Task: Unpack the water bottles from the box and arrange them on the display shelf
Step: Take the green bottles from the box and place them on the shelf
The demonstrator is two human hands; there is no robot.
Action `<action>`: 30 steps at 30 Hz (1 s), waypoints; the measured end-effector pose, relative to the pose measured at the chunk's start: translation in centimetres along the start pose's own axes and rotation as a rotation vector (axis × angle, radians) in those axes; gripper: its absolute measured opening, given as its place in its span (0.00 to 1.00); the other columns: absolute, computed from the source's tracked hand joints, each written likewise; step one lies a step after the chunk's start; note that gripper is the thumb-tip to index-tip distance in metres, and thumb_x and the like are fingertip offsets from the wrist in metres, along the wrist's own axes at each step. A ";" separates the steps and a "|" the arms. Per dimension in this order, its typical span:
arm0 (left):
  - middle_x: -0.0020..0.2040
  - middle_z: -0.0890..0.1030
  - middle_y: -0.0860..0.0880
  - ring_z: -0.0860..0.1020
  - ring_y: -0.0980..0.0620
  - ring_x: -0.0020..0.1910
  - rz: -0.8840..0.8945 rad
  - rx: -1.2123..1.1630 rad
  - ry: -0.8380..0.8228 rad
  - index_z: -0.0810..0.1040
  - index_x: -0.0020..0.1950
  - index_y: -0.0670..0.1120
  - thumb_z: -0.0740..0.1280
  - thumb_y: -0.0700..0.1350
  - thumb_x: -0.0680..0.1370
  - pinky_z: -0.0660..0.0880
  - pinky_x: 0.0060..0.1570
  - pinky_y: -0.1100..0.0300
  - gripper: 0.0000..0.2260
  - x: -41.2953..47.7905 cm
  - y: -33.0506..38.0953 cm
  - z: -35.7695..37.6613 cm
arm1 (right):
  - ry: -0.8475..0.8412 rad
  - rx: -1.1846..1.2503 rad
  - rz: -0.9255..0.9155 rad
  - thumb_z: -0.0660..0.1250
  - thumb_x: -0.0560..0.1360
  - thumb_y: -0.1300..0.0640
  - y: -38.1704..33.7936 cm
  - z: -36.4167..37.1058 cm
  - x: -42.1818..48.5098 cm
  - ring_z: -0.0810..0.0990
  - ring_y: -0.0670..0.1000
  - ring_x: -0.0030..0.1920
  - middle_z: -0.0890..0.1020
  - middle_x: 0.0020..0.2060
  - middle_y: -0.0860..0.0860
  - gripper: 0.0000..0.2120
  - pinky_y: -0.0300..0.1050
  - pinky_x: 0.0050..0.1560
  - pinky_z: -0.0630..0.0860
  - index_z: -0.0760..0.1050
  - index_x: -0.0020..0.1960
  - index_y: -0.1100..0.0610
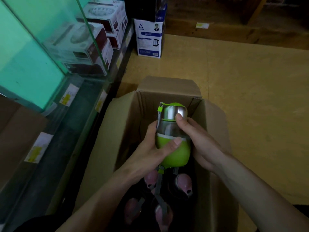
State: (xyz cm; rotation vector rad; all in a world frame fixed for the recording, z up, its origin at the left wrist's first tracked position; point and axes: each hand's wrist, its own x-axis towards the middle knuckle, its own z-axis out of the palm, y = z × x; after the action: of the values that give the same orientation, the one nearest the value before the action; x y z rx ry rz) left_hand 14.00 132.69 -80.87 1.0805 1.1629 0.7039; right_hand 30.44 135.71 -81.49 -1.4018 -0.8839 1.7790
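I grip the green bottle (173,139) with my left hand (155,148) and right hand (199,141), above the open box (127,131).

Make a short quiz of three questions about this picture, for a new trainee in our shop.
1. True or false: the left hand and the right hand both hold the green bottle.
2. What colour are the lids of the other bottles inside the cardboard box? A. pink B. blue C. yellow
3. Fill in: the glass shelf stands on the person's ___ side.
Key: 1. true; 2. A; 3. left.
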 end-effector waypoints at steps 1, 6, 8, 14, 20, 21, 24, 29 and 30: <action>0.61 0.80 0.60 0.80 0.63 0.59 -0.014 -0.007 0.009 0.63 0.75 0.61 0.71 0.59 0.73 0.80 0.58 0.59 0.32 0.0 -0.1 0.0 | -0.020 -0.005 0.013 0.70 0.73 0.35 0.0 0.0 0.0 0.85 0.54 0.59 0.85 0.60 0.54 0.32 0.58 0.63 0.80 0.75 0.68 0.55; 0.62 0.81 0.59 0.82 0.59 0.59 -0.094 -0.082 0.073 0.68 0.70 0.65 0.62 0.72 0.73 0.80 0.59 0.51 0.28 -0.6 -0.4 -0.3 | -0.237 0.009 0.110 0.59 0.80 0.33 -0.1 -0.4 -0.5 0.82 0.54 0.66 0.82 0.66 0.51 0.28 0.61 0.67 0.77 0.73 0.74 0.47; 0.64 0.81 0.58 0.81 0.56 0.61 -0.162 -0.160 0.091 0.70 0.70 0.66 0.57 0.78 0.72 0.79 0.60 0.47 0.31 -0.9 -0.5 -0.4 | -0.296 0.048 0.199 0.58 0.78 0.33 -0.5 -0.2 -1.1 0.83 0.53 0.65 0.82 0.67 0.50 0.27 0.58 0.59 0.82 0.72 0.74 0.43; 0.63 0.80 0.58 0.82 0.58 0.59 -0.273 -0.184 0.133 0.68 0.70 0.67 0.57 0.75 0.73 0.80 0.58 0.54 0.27 -3.5 0.7 0.4 | -0.163 -0.134 0.203 0.68 0.70 0.36 -0.4 1.4 -3.5 0.85 0.42 0.56 0.83 0.62 0.43 0.32 0.44 0.54 0.82 0.69 0.72 0.40; 0.55 0.84 0.57 0.84 0.59 0.51 -0.344 -0.225 0.197 0.70 0.65 0.65 0.62 0.67 0.75 0.82 0.54 0.53 0.19 -6.0 2.6 1.1 | -0.134 0.028 0.313 0.64 0.75 0.36 -1.1 2.8 -5.9 0.84 0.49 0.62 0.83 0.63 0.44 0.24 0.62 0.63 0.80 0.75 0.70 0.40; 0.52 0.84 0.57 0.85 0.56 0.49 -0.362 -0.226 0.218 0.69 0.65 0.65 0.62 0.68 0.76 0.83 0.53 0.50 0.19 -6.5 2.9 1.4 | -0.121 0.048 0.323 0.63 0.76 0.36 -1.2 2.9 -6.3 0.84 0.51 0.63 0.83 0.64 0.46 0.24 0.65 0.63 0.79 0.75 0.70 0.41; 0.46 0.85 0.50 0.85 0.41 0.43 -0.420 -0.214 0.266 0.68 0.67 0.65 0.62 0.71 0.76 0.83 0.45 0.40 0.22 -7.4 3.6 2.3 | -0.098 0.083 0.338 0.61 0.79 0.38 -1.4 3.6 -7.7 0.82 0.66 0.62 0.85 0.60 0.53 0.23 0.76 0.62 0.75 0.74 0.71 0.44; 0.54 0.84 0.50 0.84 0.43 0.50 -0.418 -0.231 0.285 0.71 0.64 0.66 0.64 0.69 0.75 0.81 0.52 0.37 0.20 -8.6 4.0 3.2 | -0.006 0.133 0.354 0.62 0.81 0.40 -1.7 4.1 -9.7 0.82 0.68 0.61 0.84 0.61 0.55 0.23 0.83 0.59 0.71 0.74 0.71 0.49; 0.55 0.84 0.53 0.84 0.47 0.53 -0.417 -0.226 0.280 0.72 0.65 0.66 0.65 0.68 0.76 0.80 0.55 0.38 0.19 -9.0 4.3 3.3 | 0.004 0.129 0.354 0.62 0.81 0.40 -1.7 4.0 -10.3 0.83 0.64 0.61 0.84 0.62 0.55 0.23 0.81 0.60 0.72 0.74 0.72 0.49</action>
State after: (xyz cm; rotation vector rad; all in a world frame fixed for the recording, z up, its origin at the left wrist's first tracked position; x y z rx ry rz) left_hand 14.96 125.25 -73.52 0.5338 1.4539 0.6485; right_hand 28.50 127.54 -74.12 -1.5472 -0.5289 2.0513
